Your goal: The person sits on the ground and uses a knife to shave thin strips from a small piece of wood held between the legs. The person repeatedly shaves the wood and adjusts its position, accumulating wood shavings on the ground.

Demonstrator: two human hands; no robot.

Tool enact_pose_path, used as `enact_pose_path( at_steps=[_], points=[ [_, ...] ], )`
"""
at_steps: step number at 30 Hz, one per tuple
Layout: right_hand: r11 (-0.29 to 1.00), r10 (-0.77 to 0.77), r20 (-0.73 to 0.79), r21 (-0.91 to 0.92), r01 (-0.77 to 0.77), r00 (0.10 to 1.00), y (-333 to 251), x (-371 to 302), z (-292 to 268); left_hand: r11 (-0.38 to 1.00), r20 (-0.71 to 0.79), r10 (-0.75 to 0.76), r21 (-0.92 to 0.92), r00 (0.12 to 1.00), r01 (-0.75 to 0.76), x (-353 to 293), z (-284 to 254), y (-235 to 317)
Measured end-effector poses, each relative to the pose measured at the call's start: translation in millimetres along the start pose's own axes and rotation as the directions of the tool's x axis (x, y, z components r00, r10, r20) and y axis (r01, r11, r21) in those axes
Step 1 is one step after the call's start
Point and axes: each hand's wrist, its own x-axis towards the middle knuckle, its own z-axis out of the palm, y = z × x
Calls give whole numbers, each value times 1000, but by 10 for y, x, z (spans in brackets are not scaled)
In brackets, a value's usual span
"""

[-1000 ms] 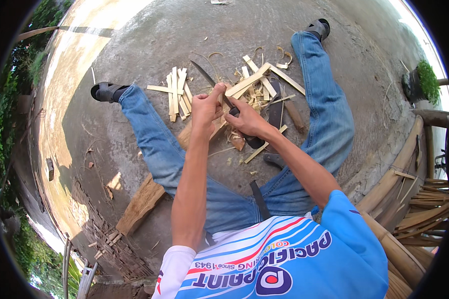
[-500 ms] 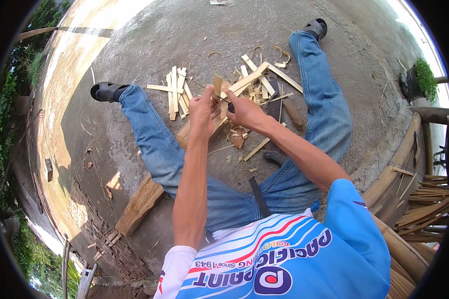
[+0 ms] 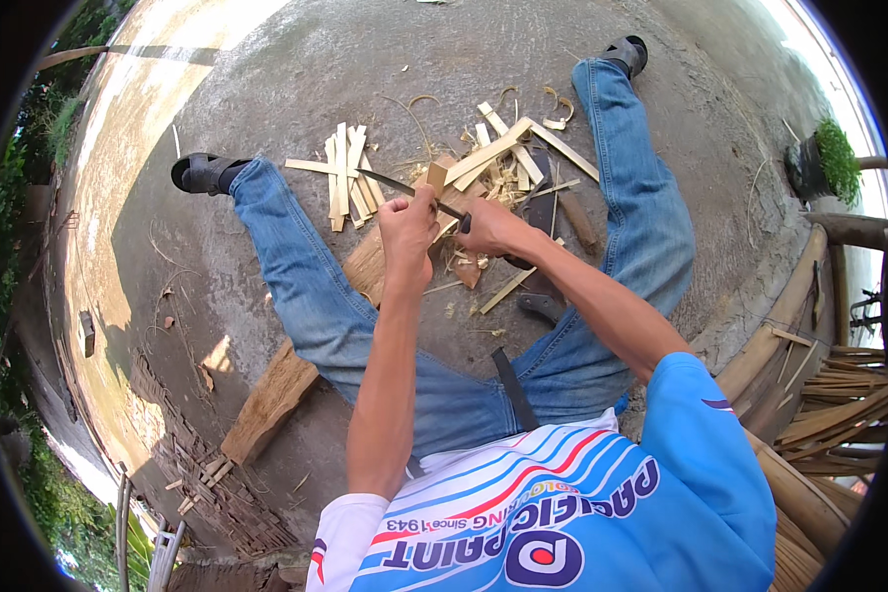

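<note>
Between my spread legs, my left hand (image 3: 408, 233) is closed around a short, flat bamboo or wood strip (image 3: 436, 177), which points up and away from me. My right hand (image 3: 497, 230) grips the dark handle of a knife (image 3: 397, 185). Its thin blade reaches left past the strip, crossing it just above my left fingers. Whether the edge is cutting in cannot be made out. Beneath both hands lies a long wooden beam (image 3: 370, 264), with curled shavings (image 3: 468, 264) beside it.
Pale strips lie in a left pile (image 3: 341, 180) and a right pile (image 3: 493, 156). Near my right leg are a brown stick (image 3: 578, 225) and a black curved handle (image 3: 540, 309). A potted plant (image 3: 837, 163) and bundled slats (image 3: 844, 414) stand at the right.
My right hand has moved slightly right and down from the strip, and the knife blade now shows crossing it. My left hand has shifted slightly and still holds the strip.
</note>
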Motion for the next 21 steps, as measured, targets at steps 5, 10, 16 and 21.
enact_pose_path(
  at_steps=[5,10,16,21],
  points=[
    [998,65,5,-22,-65,998,-24,-4,43,994,-72,63,-83,995,-69,-105,14,-98],
    [999,39,-3,-36,-39,999,87,59,156,993,-59,61,-96,996,-67,-127,0,-91],
    [993,110,-144,-15,-113,983,434,268,709,997,23,54,-49,998,-53,-55,-77,0],
    [980,175,0,-99,-175,984,393,339,608,997,100,68,16,993,-70,-135,-170,212]
  ],
)
